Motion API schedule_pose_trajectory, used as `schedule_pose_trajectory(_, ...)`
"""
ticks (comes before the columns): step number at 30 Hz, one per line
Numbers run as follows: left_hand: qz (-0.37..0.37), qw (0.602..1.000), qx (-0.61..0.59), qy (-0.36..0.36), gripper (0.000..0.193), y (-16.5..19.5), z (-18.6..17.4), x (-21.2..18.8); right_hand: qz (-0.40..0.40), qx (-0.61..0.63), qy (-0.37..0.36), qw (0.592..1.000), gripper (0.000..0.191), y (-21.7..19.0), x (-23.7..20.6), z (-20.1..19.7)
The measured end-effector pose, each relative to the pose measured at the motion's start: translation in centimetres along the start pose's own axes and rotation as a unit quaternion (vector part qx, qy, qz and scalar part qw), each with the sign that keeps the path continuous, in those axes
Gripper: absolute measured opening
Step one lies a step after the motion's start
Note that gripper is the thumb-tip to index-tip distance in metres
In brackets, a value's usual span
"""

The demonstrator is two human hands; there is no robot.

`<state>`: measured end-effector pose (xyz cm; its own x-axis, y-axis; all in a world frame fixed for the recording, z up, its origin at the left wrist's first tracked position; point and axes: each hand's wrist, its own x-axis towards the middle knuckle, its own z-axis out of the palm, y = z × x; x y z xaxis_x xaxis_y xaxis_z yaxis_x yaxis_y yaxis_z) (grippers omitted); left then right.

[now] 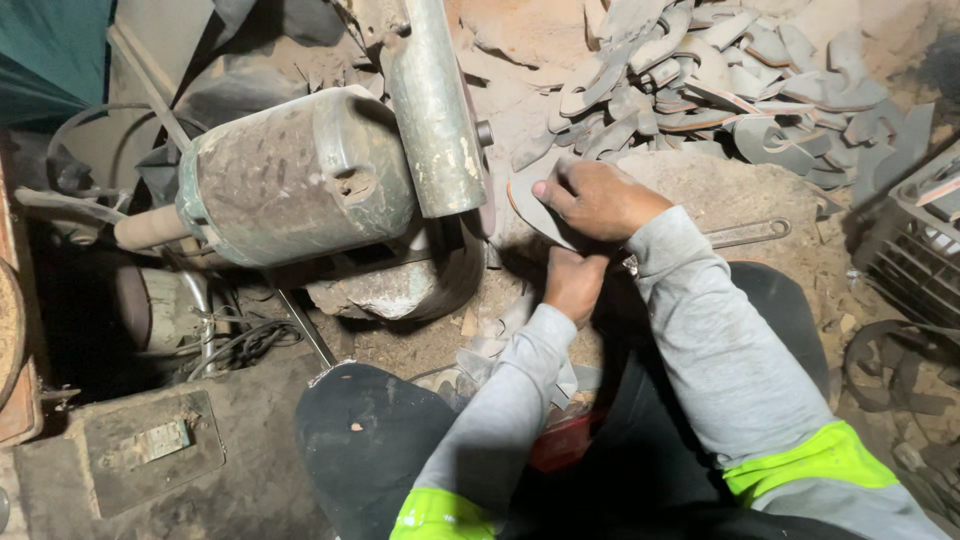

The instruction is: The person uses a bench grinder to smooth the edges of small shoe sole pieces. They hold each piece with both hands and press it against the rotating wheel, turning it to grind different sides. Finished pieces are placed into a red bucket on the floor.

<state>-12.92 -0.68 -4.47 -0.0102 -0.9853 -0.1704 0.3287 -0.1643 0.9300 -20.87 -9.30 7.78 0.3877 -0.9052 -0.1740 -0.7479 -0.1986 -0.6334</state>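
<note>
Together, both hands' fingers (548, 190) grasp a grey curved blade (530, 212) beside the grinder (300, 175).

grey sleeves (700, 330), neon-yellow bands, seemingly black trousers

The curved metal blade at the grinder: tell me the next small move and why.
Probably ease the curved metal blade a touch further left into the grinding wheel. The right hand presses it from above, the left hand steadies it from below, and its edge sits right beside the wheel under the guard; contact isn't clearly visible.
</note>
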Motion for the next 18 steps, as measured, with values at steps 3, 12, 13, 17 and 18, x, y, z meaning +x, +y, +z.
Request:
schedule_pose_trajectory(3,0.046,0.997,-0.052,-0.044,0.029,0.2,1.5,1.3,-0.057,0.024,-0.012,0.998,0.045,-0.3,0.4,0.8)
schedule_pose_trajectory(12,-0.093,0.909,-0.353,-0.199,0.067,4.1,4.5,5.8,-0.148,-0.196,0.099,0.964,0.029,-1.8,1.1,1.1)
schedule_pose_trajectory(13,-0.071,0.929,-0.308,-0.194,0.069,4.3,4.9,6.2,-0.151,-0.205,0.102,0.962,0.029,-2.0,1.1,1.0)
schedule_pose_trajectory(17,-0.061,0.923,-0.302,-0.229,0.070,4.6,5.0,7.9,-0.159,-0.232,0.103,0.954,0.029,-2.3,1.6,0.6)
schedule_pose_trajectory(18,-0.063,0.921,-0.309,-0.229,0.070,4.4,4.9,8.0,-0.160,-0.236,0.101,0.953,0.029,-2.4,1.7,0.6)
